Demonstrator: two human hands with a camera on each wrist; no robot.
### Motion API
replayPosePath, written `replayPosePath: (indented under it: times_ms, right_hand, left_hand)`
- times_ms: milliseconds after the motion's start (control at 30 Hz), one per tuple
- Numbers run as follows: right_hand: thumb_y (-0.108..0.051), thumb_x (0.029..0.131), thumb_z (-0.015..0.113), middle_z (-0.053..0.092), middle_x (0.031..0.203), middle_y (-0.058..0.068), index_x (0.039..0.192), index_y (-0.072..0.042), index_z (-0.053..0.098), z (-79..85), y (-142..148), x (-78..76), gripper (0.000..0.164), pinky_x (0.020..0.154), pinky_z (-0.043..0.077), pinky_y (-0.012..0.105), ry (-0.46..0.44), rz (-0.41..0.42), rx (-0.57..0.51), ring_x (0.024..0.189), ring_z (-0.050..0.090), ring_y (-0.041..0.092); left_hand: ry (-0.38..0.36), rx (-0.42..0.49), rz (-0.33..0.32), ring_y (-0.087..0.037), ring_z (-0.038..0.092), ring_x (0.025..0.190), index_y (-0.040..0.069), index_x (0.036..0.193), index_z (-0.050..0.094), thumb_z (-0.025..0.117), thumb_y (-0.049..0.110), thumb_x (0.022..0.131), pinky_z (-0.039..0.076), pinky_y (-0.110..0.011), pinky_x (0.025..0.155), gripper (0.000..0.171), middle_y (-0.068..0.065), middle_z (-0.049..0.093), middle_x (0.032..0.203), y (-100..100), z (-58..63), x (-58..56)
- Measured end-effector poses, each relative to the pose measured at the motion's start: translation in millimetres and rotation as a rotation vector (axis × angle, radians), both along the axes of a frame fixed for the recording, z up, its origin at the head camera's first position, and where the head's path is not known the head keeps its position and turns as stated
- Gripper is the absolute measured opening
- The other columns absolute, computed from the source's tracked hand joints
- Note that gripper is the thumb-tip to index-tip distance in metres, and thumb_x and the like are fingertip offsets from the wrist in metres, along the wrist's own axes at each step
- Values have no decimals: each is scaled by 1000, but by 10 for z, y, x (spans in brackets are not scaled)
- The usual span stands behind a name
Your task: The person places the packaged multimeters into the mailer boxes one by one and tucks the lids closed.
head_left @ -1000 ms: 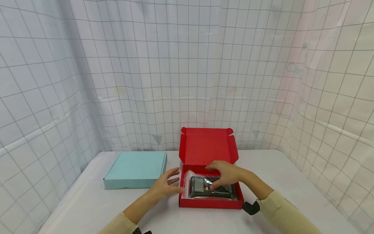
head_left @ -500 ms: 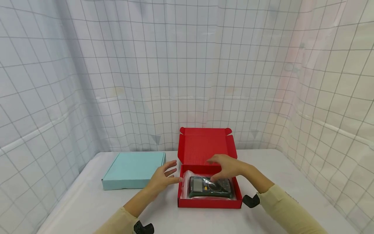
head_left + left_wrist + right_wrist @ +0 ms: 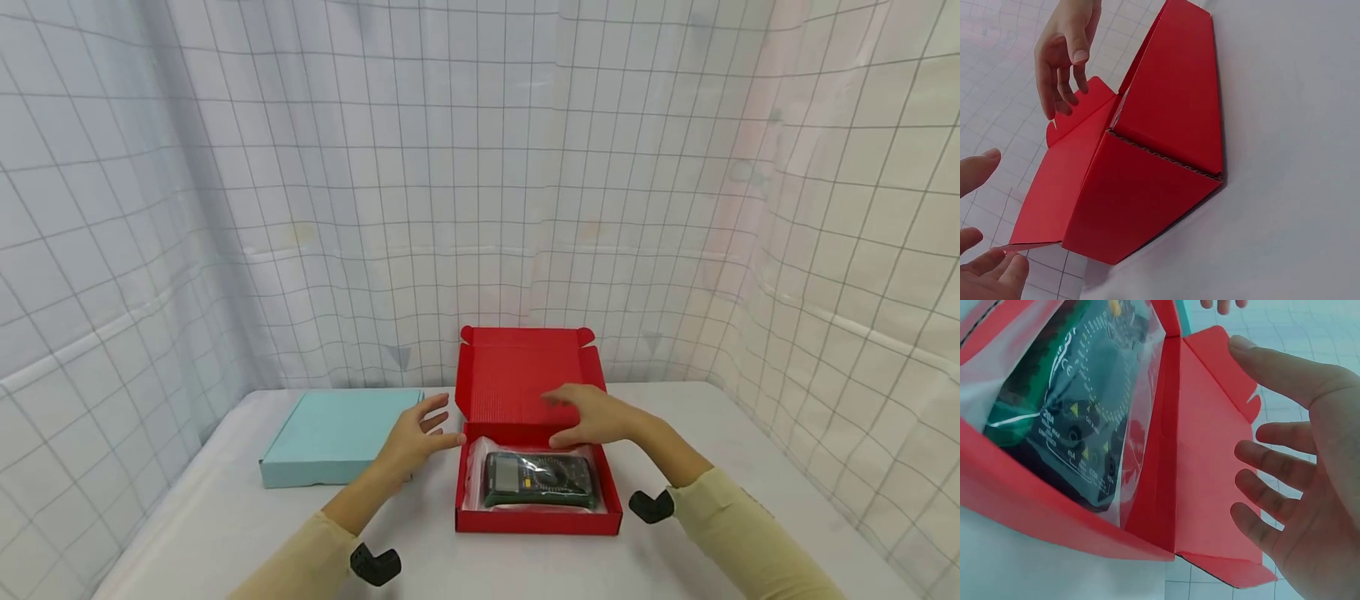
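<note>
A digital multimeter in a clear plastic bag lies inside a red cardboard box, screen end to the left. The box's lid stands folded back behind it. My left hand is held in the air beside the box's left side, fingers spread and holding nothing; whether a fingertip touches the lid's side flap I cannot tell. Over the back right of the box hovers my right hand, fingers loosely bent and apart from the multimeter. The right wrist view shows the multimeter's dial and sockets through the plastic.
A closed light-blue box lies on the white table to the left of the red one. Behind and at both sides hang white curtains with a grid pattern. Dark wrist cameras sit below both hands.
My right hand has lifted off the multimeter and moved back toward the lid. The left hand has risen and drawn slightly back from the box. The multimeter stays in the box.
</note>
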State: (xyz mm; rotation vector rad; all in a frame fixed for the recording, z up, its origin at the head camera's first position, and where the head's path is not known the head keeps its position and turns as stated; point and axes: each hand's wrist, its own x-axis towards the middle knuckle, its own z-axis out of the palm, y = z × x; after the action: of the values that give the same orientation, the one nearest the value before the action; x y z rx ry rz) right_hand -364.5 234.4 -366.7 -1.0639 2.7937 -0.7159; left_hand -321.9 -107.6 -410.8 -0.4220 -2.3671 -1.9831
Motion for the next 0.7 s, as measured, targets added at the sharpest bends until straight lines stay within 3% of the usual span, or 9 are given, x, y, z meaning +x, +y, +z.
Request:
replayPosePath:
  times_ms: [367, 533, 700]
  right_hand:
    - [-38, 88, 80, 58, 137, 19, 149, 3, 48, 30, 113, -134, 80, 94, 54, 55, 55, -59, -90, 122, 54, 37]
    - [-36, 89, 80, 56, 138, 22, 151, 4, 45, 43, 149, -198, 81, 95, 53, 56, 55, -103, -166, 125, 52, 42]
    - [-34, 90, 79, 56, 140, 24, 151, 5, 44, 51, 229, -282, 80, 98, 51, 60, 102, -160, -220, 127, 52, 44]
  left_hand:
    - [13, 5, 14, -42, 39, 145, 5, 157, 38, 83, 17, 89, 45, -54, 107, 82, -16, 38, 161, 1, 137, -264]
    - [25, -32, 60, -43, 41, 143, 5, 158, 37, 81, 17, 90, 47, -56, 105, 82, -18, 39, 160, 21, 185, -429]
    - [-6, 1, 84, -38, 40, 145, 5, 159, 34, 80, 17, 92, 41, -56, 111, 83, -17, 36, 161, 18, 225, -622]
